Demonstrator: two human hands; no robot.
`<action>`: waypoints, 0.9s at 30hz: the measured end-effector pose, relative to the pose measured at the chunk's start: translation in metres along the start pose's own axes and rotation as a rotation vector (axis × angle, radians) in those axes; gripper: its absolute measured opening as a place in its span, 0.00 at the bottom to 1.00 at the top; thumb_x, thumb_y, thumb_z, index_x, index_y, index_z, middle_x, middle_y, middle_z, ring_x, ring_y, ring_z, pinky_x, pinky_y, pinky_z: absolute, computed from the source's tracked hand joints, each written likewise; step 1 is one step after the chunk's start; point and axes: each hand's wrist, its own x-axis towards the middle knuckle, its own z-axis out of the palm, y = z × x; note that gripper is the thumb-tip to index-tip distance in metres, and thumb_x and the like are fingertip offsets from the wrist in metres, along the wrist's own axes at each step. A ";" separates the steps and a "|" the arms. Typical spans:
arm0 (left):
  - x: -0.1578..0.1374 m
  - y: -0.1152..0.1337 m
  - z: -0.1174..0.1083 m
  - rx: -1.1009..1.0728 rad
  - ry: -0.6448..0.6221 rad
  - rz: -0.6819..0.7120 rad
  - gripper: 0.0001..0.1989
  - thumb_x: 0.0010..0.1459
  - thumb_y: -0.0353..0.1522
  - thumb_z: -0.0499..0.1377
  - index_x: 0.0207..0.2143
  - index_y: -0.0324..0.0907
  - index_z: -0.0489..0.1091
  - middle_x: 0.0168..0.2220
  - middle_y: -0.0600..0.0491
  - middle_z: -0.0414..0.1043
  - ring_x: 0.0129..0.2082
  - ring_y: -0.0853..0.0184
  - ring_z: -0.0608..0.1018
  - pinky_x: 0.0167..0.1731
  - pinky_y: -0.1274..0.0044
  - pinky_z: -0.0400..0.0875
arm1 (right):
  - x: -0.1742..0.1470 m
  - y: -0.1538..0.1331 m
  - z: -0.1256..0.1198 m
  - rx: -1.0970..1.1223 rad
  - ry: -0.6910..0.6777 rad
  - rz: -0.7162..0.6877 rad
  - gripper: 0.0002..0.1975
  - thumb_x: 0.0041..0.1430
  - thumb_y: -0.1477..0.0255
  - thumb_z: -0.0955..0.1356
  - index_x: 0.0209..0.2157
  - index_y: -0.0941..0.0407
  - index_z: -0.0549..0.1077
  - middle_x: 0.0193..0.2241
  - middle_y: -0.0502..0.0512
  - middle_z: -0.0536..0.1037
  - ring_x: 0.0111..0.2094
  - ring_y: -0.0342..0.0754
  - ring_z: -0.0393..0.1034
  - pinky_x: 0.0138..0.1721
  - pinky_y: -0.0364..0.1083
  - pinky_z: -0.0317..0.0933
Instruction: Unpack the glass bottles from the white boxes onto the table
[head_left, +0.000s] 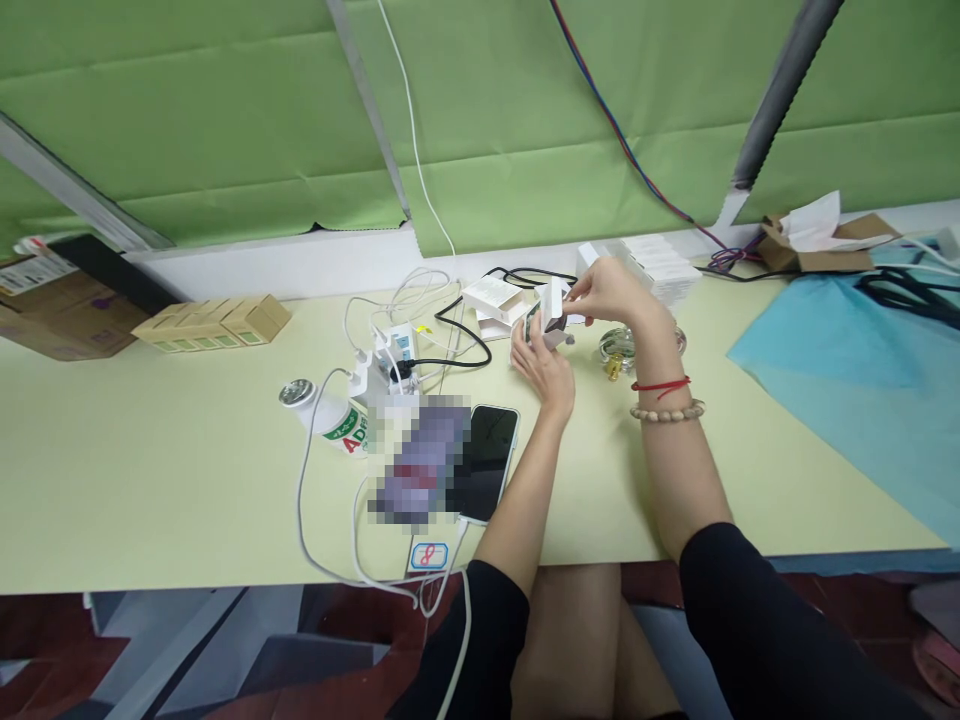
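Observation:
My left hand (546,368) is wrapped around a small white box (553,318) with its flap up, holding it a little above the table. At the box's raised flap, my right hand (611,292) pinches with thumb and fingertips; I cannot make out whether it grips the flap or something inside. Something dark shows in the box's opening. White cartons (495,298) lie just left of the box. Under my right wrist sits a clear coil with a gold-coloured fitting (615,366), partly hidden by the arm.
A phone (487,462), a white bottle (330,418) and a power strip with chargers (375,372) stand to the left among cables. Small tan boxes (217,322) are farther left. Stacked white boxes (660,268) stand behind my right hand. Blue sheeting (847,350) covers the right side.

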 end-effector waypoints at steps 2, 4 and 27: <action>0.000 0.000 0.000 -0.006 -0.001 -0.002 0.25 0.56 0.23 0.46 0.56 0.46 0.61 0.58 0.46 0.60 0.60 0.62 0.62 0.58 0.67 0.56 | -0.003 0.002 -0.006 0.028 0.038 0.014 0.11 0.47 0.67 0.69 0.26 0.62 0.78 0.15 0.54 0.73 0.22 0.45 0.68 0.24 0.42 0.58; 0.000 0.000 -0.001 -0.017 0.005 -0.012 0.25 0.57 0.24 0.46 0.56 0.46 0.61 0.58 0.47 0.61 0.59 0.63 0.62 0.58 0.68 0.55 | -0.006 0.003 -0.010 0.056 0.054 0.015 0.11 0.48 0.67 0.69 0.27 0.61 0.78 0.16 0.54 0.73 0.22 0.45 0.69 0.25 0.42 0.59; 0.002 0.001 -0.003 -0.050 -0.043 -0.137 0.22 0.57 0.26 0.50 0.55 0.45 0.59 0.56 0.45 0.64 0.58 0.62 0.64 0.55 0.70 0.57 | -0.012 -0.009 -0.019 0.053 0.127 -0.059 0.09 0.48 0.69 0.68 0.25 0.60 0.77 0.16 0.54 0.73 0.22 0.45 0.69 0.26 0.43 0.61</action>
